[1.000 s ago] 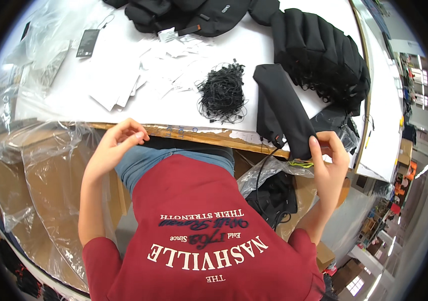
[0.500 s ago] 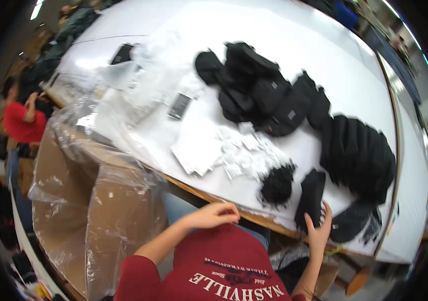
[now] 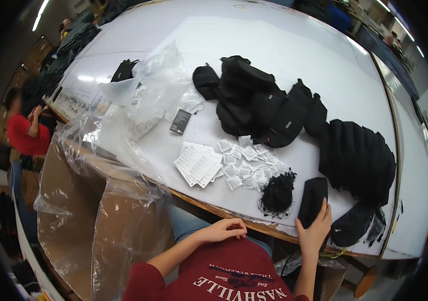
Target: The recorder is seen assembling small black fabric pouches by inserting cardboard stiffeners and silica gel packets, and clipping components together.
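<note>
My right hand [image 3: 315,227] is at the near table edge, thumb and fingers spread around the near end of a flat black fabric pouch [image 3: 314,195]. My left hand [image 3: 226,229] rests in front of my red shirt, fingers curled together with nothing visible in them. Left of the pouch lies a tangled heap of thin black strings [image 3: 277,194]. Beside it are small white labels [image 3: 246,163] and a stack of larger white printed cards [image 3: 199,164]. A row of stacked black bags [image 3: 357,155] stands right of the pouch.
A pile of black bags [image 3: 259,100] sits mid-table. Clear plastic bags [image 3: 156,75] and a dark tag [image 3: 180,122] lie to its left. A plastic-lined cardboard box [image 3: 73,200] stands at my left. A person in red [image 3: 26,133] is further left; a stool [image 3: 365,282] is lower right.
My head view has shifted slightly, so the table things appear a little lower. My right hand stays at the black pouch, and my left hand remains in front of my shirt.
</note>
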Demonstrator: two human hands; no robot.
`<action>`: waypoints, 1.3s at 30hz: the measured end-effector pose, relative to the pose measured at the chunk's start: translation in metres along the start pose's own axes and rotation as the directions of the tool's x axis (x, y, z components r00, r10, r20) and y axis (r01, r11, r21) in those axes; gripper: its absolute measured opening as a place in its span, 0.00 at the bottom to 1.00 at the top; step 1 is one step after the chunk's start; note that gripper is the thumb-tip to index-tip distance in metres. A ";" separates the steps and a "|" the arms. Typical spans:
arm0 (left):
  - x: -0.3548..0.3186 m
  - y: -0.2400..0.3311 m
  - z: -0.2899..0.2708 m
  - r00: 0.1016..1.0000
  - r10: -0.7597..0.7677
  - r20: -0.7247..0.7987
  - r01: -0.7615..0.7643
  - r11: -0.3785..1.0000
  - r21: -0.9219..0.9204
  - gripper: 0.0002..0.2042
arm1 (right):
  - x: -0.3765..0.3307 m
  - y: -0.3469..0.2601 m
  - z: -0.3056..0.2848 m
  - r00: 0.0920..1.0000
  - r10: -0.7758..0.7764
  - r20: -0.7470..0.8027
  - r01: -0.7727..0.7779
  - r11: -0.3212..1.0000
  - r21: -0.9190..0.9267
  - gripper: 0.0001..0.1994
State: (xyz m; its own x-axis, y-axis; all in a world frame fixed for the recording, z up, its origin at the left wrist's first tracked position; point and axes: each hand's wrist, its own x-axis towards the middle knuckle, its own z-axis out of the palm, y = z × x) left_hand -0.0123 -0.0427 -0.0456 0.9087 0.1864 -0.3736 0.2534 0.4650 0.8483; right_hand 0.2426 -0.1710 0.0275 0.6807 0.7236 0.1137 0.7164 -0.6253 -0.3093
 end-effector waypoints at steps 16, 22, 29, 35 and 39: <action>-0.005 0.010 0.001 0.999 -0.028 -0.036 0.022 0.989 -0.145 0.08 | 0.003 0.009 0.014 0.989 0.017 0.148 0.023 0.965 -0.261 0.53; -0.009 0.004 0.002 0.996 -0.035 -0.087 0.027 0.996 -0.088 0.08 | 0.009 0.038 0.003 0.988 0.120 0.100 -0.105 0.983 -0.149 0.43; -0.005 0.016 0.018 0.995 -0.014 -0.104 0.006 0.997 -0.074 0.08 | 0.018 0.056 -0.008 0.978 0.204 0.042 -0.196 0.970 -0.146 0.39; 0.042 0.069 0.052 0.999 -0.009 0.046 0.005 0.997 0.077 0.07 | 0.022 0.081 -0.009 0.971 0.219 -0.098 -0.198 0.962 0.188 0.25; 0.099 0.150 0.089 0.988 0.041 0.150 -0.110 0.865 0.490 0.07 | 0.009 0.105 -0.017 0.957 0.236 -0.171 -0.072 0.760 0.645 0.22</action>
State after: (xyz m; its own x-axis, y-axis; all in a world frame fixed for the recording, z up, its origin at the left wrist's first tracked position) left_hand 0.1448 -0.0310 0.0784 0.9577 0.0734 -0.2782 0.2817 -0.0425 0.9586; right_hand 0.3265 -0.2349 0.0121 0.8464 0.4947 0.1971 0.3969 -0.3394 -0.8528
